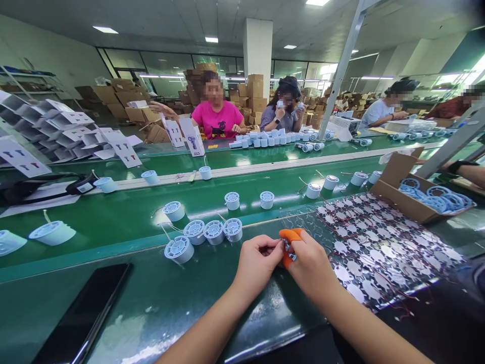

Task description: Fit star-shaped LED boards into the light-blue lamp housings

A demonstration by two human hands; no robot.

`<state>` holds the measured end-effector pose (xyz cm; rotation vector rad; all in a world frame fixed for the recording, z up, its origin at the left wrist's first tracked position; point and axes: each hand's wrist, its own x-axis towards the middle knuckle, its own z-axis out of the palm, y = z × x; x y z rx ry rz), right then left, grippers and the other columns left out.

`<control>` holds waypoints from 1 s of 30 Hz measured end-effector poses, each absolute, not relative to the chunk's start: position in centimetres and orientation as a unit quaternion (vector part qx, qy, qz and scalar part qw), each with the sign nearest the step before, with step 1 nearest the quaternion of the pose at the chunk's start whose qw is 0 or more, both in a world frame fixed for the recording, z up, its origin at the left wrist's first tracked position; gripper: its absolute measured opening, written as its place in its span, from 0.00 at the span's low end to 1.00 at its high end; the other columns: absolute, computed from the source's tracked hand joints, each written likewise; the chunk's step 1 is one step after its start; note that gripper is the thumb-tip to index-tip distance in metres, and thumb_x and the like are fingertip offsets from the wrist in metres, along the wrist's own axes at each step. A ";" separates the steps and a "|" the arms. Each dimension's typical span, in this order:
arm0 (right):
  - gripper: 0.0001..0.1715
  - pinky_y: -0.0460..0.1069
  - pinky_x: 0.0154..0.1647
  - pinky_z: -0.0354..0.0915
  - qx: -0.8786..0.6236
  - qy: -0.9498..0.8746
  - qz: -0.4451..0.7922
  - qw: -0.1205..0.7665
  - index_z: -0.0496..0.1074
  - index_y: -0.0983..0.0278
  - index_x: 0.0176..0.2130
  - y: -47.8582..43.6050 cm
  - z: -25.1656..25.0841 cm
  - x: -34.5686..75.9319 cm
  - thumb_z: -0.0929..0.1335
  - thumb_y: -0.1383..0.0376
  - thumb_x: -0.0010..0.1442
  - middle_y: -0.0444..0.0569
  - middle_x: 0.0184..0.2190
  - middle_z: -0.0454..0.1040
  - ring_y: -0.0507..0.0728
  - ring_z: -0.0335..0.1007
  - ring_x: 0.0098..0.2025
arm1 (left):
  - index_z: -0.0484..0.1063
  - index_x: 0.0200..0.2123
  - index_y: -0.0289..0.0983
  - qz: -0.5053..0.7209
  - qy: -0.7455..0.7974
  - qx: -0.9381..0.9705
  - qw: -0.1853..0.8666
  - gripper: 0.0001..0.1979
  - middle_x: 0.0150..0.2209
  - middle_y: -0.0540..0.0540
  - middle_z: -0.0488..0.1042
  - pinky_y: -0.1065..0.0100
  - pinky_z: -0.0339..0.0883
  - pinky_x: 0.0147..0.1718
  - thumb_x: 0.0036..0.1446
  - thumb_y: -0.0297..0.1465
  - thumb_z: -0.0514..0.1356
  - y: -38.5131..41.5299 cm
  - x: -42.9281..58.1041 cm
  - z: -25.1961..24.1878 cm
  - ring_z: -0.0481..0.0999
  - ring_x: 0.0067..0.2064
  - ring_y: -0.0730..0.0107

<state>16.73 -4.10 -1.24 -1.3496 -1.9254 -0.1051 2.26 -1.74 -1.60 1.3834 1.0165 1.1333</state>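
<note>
Head view: a small part [288, 248] is held low in the middle of the frame, just above the near edge of the green bench [159, 298], and is mostly hidden by fingers; its kind cannot be told. It is pinched from the left by the left hand [258, 263], whose thumb and forefinger are closed together on it, the other fingers being curled in. From the right it is gripped by the right hand [312, 268], whose fingertips, covered by orange finger cots [291, 234], are likewise clamped on it. The two hands are seen touching at the fingertips. Just left of the hands, four round white housings [214, 232] are laid on the bench in a loose row, thin leads trailing from some of them. Just right of the hands, a sheet of star-shaped boards [379, 247] joined by red wires is spread flat, and the right wrist is passed over its near corner. Beyond the sheet, an open cardboard box [397, 199] filled with blue rings is set. A black phone [87, 313] is laid face up at the near left, well apart from the hands. Behind the bench, more housings are scattered singly on the green conveyor belt [125, 212]. Across the belt, seated co-workers [217, 119] are seen, and folded white cartons [68, 126] are stacked at the far left.
</note>
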 end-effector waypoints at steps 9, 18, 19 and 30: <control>0.16 0.53 0.37 0.72 -0.523 -0.767 -0.048 0.368 0.73 0.68 0.47 -4.2 -1.7 16.8 0.64 0.76 0.61 0.55 0.37 0.73 0.60 0.73 0.38 | 0.79 0.27 0.32 0.469 0.443 0.565 0.514 0.13 0.25 0.47 0.75 0.73 0.64 0.26 0.54 0.37 0.67 -2.1 2.5 -1.4 0.70 0.26 0.74; 0.16 0.53 0.38 0.73 -0.525 -0.762 -0.049 0.376 0.72 0.67 0.48 -4.1 -1.2 16.6 0.63 0.75 0.62 0.54 0.36 0.74 0.60 0.73 0.37 | 0.81 0.29 0.32 0.474 0.436 0.526 0.556 0.15 0.27 0.44 0.79 0.71 0.69 0.27 0.51 0.40 0.69 -1.8 2.4 -1.4 0.74 0.27 0.71; 0.16 0.53 0.38 0.73 -0.523 -0.763 -0.051 0.376 0.73 0.67 0.48 -4.1 -1.1 16.6 0.63 0.75 0.62 0.54 0.36 0.74 0.60 0.73 0.37 | 0.81 0.29 0.32 0.473 0.435 0.527 0.556 0.15 0.27 0.44 0.79 0.71 0.69 0.27 0.51 0.41 0.70 -1.8 2.4 -1.3 0.74 0.27 0.71; 0.18 0.53 0.38 0.73 -0.524 -0.768 -0.046 0.366 0.73 0.66 0.47 -4.1 -1.8 16.5 0.64 0.77 0.59 0.55 0.37 0.74 0.60 0.74 0.39 | 0.79 0.28 0.32 0.467 0.469 0.551 0.507 0.11 0.24 0.46 0.76 0.73 0.65 0.25 0.52 0.35 0.68 -1.9 2.6 -1.4 0.72 0.25 0.73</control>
